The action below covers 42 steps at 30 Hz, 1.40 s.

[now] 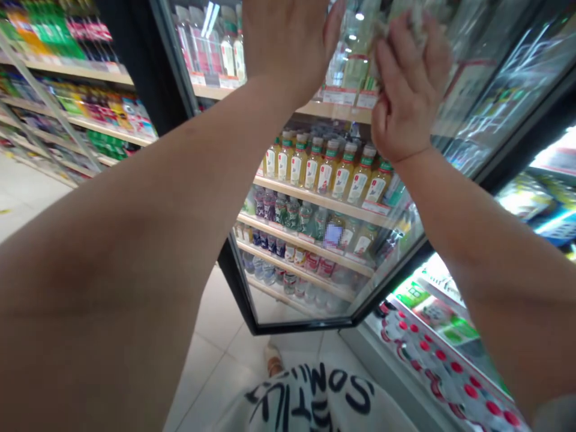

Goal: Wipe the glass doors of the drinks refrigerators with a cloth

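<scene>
My right hand [409, 90] presses a crumpled pale cloth [417, 24] against the glass door [310, 309] of a drinks cooler. Its fingers are bent over the cloth, which is partly hidden and blurred. Higher up and to the left, my left hand [292, 42] reaches across the same door. Its thumb sticks out to the side, while the other fingers are cut off by the top of the picture. Whether that palm touches the glass I cannot tell. The door has a black frame and stands swung out from the cooler.
Bottles with yellow drink [326, 171] show in the glass, with more rows beneath. At right, the open cooler holds red-capped bottles [443, 363] and green packs [411, 293]. Shelves of drinks [103, 111] line the left. Pale floor tiles [211, 354] and a printed white garment [315, 399] lie below.
</scene>
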### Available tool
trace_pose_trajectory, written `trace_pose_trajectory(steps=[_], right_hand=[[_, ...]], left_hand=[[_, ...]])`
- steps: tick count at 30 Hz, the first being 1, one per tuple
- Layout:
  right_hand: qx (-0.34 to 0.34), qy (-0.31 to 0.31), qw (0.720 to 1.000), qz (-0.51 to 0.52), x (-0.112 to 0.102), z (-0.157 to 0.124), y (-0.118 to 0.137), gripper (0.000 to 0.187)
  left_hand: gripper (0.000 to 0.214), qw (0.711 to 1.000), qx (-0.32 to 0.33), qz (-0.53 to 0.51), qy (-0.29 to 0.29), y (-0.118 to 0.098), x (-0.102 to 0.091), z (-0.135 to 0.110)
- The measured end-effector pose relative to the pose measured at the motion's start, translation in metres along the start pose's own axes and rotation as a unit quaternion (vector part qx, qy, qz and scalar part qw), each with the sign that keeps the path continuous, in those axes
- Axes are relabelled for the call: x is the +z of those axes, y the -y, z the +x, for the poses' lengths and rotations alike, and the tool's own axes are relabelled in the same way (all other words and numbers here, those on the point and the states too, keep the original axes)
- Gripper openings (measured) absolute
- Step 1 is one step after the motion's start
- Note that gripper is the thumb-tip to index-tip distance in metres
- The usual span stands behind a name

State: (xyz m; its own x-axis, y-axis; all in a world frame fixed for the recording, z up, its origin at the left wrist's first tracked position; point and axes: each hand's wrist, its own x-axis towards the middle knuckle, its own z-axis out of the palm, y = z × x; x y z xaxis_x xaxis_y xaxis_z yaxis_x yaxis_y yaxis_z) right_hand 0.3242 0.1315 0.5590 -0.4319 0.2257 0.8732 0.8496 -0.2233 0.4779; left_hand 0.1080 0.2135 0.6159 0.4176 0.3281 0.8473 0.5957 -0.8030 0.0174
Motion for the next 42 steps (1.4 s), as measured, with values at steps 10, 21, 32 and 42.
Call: trace_pose_trajectory(steps=[10, 21, 32, 42], right_hand=[[0.249, -0.083, 0.964, -0.03, 0.004, -0.004, 0.006, 0.051], [0.274, -0.073, 0.958, 0.052, 0.002, -0.011, 0.005, 0.055], [0.22, -0.026, 0.975, 0.016, -0.008, -0.014, 0.018, 0.054], [0.019, 0.084, 0.992, 0.095, -0.009, -0.029, 0.029, 0.055]], left_hand=[[0.065, 0.999, 0.011, 0.049, 0.009, -0.002, -0.004, -0.001], [0.068, 0.997, 0.047, 0.043, -0.034, -0.003, -0.011, -0.009], [0.067, 0.995, 0.032, 0.081, -0.039, -0.005, -0.004, -0.007], [0.06, 0.984, 0.05, 0.153, -0.07, 0.006, 0.005, 0.0]])
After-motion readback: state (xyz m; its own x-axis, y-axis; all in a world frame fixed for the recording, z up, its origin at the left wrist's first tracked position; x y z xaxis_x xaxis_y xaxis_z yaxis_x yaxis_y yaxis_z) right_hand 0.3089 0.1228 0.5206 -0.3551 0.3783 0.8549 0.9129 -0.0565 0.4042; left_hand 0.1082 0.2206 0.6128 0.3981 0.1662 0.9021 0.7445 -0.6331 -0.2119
